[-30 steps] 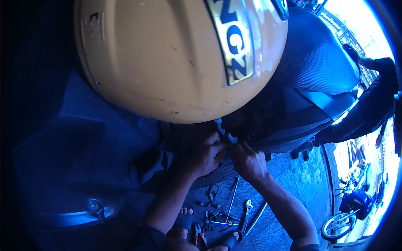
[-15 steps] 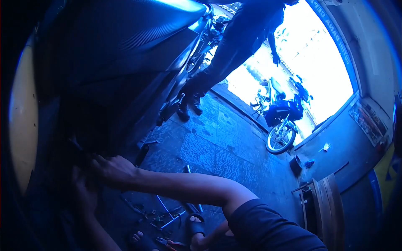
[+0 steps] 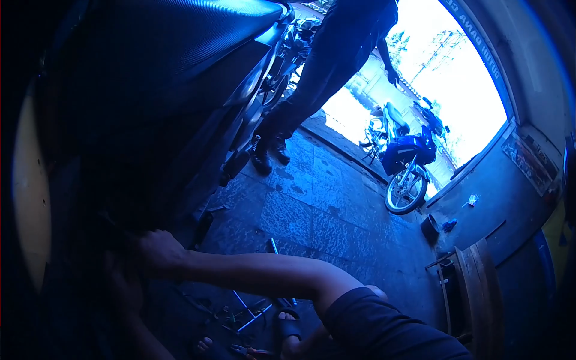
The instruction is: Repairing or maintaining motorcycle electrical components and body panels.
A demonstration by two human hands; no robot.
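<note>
In deep shadow at the lower left, both my hands are together against the underside of a large dark motorbike (image 3: 198,78) with a ribbed seat. My right hand (image 3: 161,249) is closed, knuckles up, around something too dark to make out. Just below it, my left hand (image 3: 124,282) is a dim shape whose fingers are lost in the dark. A faint metallic glint shows on the bike just above the hands, its kind unclear.
T-handled wrenches (image 3: 254,319) and pliers (image 3: 245,350) lie on the stone floor near my sandalled foot (image 3: 289,324). A person (image 3: 324,66) stands beside the bike. Another motorbike (image 3: 408,156) is parked at the bright doorway. A bucket (image 3: 429,229) and a wooden bench (image 3: 479,288) are at the right.
My view has shifted slightly. My right hand sits a little lower and further right in the picture, and the metallic glint above the hands is dimmer.
</note>
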